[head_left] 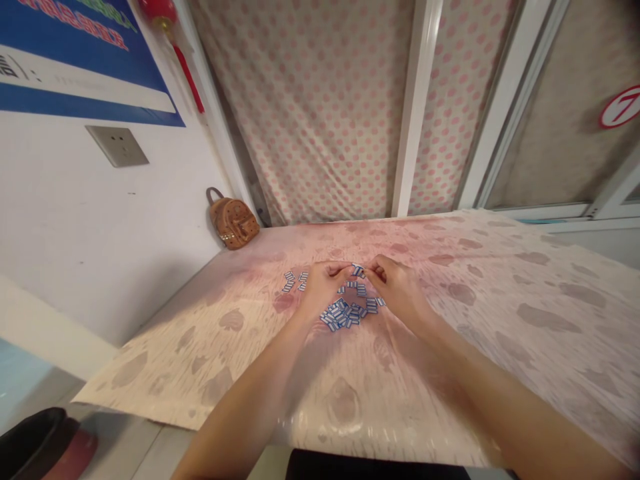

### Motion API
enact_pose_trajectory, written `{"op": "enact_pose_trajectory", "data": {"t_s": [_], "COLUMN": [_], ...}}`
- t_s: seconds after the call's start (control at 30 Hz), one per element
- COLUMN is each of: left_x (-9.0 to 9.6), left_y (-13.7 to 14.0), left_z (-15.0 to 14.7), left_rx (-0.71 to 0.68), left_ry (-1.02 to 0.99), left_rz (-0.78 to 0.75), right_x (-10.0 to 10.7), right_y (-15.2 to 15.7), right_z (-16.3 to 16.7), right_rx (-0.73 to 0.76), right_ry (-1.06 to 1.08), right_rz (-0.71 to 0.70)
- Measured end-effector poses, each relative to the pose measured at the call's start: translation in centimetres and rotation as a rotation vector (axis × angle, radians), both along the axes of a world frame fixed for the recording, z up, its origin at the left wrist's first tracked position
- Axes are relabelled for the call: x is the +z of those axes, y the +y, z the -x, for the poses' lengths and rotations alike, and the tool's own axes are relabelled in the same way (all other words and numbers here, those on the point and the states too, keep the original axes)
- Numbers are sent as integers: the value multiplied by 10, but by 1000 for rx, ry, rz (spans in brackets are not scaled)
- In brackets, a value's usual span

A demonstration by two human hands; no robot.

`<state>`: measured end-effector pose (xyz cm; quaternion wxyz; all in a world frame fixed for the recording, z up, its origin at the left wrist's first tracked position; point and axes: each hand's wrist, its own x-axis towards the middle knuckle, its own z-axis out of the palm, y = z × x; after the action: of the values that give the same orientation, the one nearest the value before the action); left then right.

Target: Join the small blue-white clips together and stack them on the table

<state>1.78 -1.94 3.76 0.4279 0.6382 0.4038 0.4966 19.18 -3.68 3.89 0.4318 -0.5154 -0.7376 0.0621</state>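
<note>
Both hands meet over the middle of the table (450, 373). My left hand (323, 285) and my right hand (396, 281) are closed in pinches around a small blue-and-white piece (358, 270), one from each side. Just below the fingers lies a heap of similar flat pieces (341, 315), white rectangles with blue edges, overlapping one another. A few loose ones (371, 305) curve from the heap toward my right wrist. Left of my left hand, some more pieces (289, 281) lie in small groups. Exactly what the pieces are is too small to tell.
A small brown backpack-shaped bag (233, 222) stands at the table's back left corner against the white wall (100, 220). A dotted curtain (320, 113) hangs behind the far edge. A dark bin-like container (47, 443) is on the floor at lower left.
</note>
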Motion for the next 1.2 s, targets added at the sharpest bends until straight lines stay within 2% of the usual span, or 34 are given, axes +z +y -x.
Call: {"op": "enact_pose_trajectory", "data": {"t_s": [0.2,0.33,0.53,0.63,0.87,0.93,0.97,1.07,1.13,1.2], "left_x": [3,7,8,7,0,1,2,2,-3,-12], "left_y": [-3,-7,-10,-10,-5,6,14,38,51,59], "left_z": [-4,-7,-10,-10,-14,2,15,73,113,141], "left_rx": [22,76,116,108,74,108,175,531,711,756], "left_ry": [-43,-79,-135,-143,-88,5,82,357,607,769], "left_rz": [30,41,-6,-11,-61,-100,-132,-139,-30,126], "right_x": [0,-2,-7,-7,-9,-11,-11,-13,-15,-17], "right_y": [-2,-1,2,2,6,10,13,22,27,31], "right_z": [1,2,8,10,9,4,1,-10,-15,-18], "right_rx": [12,16,180,241,278,260,236,150,116,113], "right_ry": [41,180,434,510,596,602,609,654,697,720], "right_rz": [0,24,207,226,255,247,244,224,223,227]}}
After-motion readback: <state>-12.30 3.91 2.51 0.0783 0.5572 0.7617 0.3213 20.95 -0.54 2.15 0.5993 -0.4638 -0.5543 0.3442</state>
